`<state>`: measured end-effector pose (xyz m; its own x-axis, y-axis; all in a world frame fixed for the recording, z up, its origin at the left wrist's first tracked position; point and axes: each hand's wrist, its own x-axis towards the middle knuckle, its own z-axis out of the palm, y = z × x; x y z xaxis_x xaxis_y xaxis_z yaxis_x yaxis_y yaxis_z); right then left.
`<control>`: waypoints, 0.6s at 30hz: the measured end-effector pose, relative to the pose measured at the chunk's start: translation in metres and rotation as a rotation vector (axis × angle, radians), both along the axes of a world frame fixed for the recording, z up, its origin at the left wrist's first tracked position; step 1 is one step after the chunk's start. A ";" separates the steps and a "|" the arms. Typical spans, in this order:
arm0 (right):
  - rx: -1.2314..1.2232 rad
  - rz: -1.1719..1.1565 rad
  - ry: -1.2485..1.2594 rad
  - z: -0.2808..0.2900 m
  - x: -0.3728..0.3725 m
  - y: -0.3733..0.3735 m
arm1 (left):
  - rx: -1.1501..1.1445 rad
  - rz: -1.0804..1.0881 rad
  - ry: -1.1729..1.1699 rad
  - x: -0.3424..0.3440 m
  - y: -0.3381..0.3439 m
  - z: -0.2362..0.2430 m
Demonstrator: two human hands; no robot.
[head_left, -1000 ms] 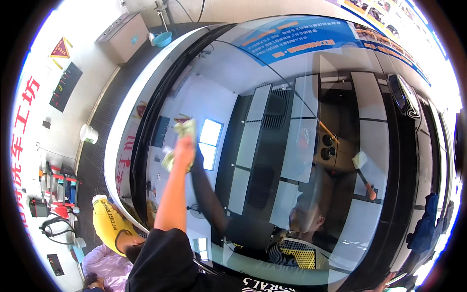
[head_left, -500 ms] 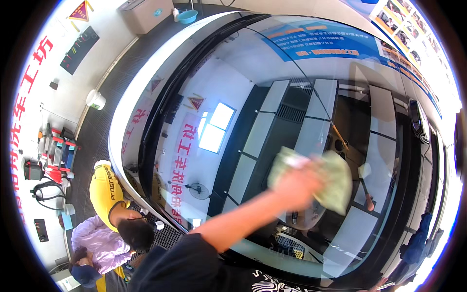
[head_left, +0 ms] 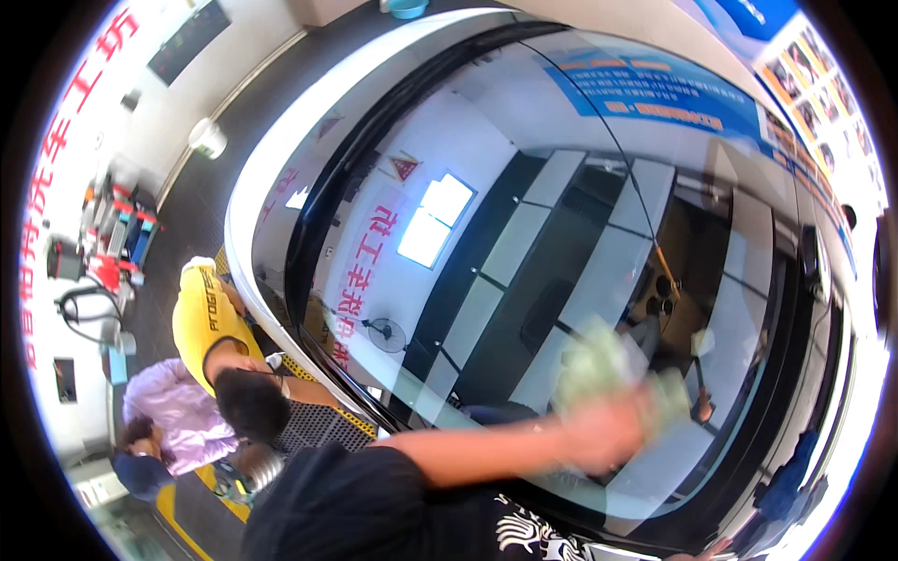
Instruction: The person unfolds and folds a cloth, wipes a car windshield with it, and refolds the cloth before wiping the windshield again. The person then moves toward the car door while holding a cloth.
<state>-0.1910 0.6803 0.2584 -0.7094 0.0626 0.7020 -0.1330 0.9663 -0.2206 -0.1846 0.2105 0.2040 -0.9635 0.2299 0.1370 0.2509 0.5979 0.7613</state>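
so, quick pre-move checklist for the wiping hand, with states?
1. Left hand has the pale green cloth: ok, cloth shows on both sides of the hand.
2. Cloth flat on the car glass: cannot tell, motion blur.
3. Glass free of loose items: cannot tell, reflections crowd it.
4. Co-worker in yellow away from cloth: ok, well to its left, beside the car.
5. Side mirror away from the hand: ok, apart, over to the right.
6. White bucket off the car: ok, near the wall.
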 end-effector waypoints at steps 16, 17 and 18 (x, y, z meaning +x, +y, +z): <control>0.010 0.021 0.042 -0.013 -0.012 0.018 | -0.333 0.724 -0.363 0.150 -0.180 -0.068; -0.002 0.039 0.033 -0.018 -0.015 0.016 | -0.422 0.835 -0.243 0.182 -0.212 -0.110; -0.009 0.048 0.032 -0.022 -0.018 0.016 | -0.120 1.044 -0.180 0.198 -0.241 -0.137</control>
<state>-0.2086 0.6958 0.2366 -0.6886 0.0357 0.7243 -0.1862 0.9566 -0.2241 0.0138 -0.0303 0.0673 -0.6951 -0.7189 0.0041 -0.5397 0.5256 0.6576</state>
